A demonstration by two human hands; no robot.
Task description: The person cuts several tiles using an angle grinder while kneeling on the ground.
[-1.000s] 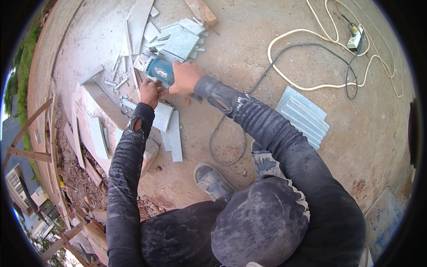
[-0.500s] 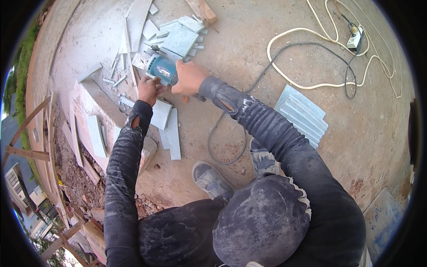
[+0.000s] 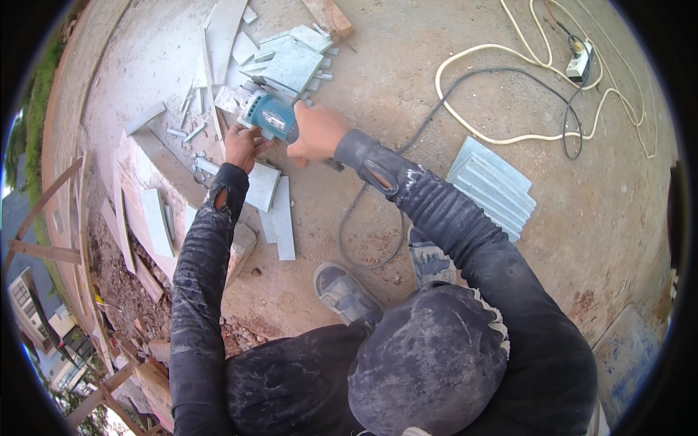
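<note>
My right hand (image 3: 320,131) is wrapped round the rear of a teal handheld power cutter (image 3: 270,115), whose front end points up and left over the dusty tile scraps. Close against the cutter's near side is my left hand (image 3: 246,147), its fingers curled; what they pinch is hidden. Just below that hand lie a pale grey-green tile (image 3: 263,187) and a narrow tile strip (image 3: 284,221). Beyond the cutter, a heap of cut tile pieces (image 3: 292,67) is spread on the ground. The cutter's blade cannot be made out.
A grey cord (image 3: 398,218) loops near my feet, and a cream extension cable (image 3: 439,80) runs to a white socket block (image 3: 579,67). Stacked tiles (image 3: 494,185) lie at right. A stone block (image 3: 171,171) and wooden rails (image 3: 45,251) stand at left. A wood block (image 3: 331,16) lies far off.
The cutter and my right hand have shifted slightly to the right. My left hand has stayed nearly in place.
</note>
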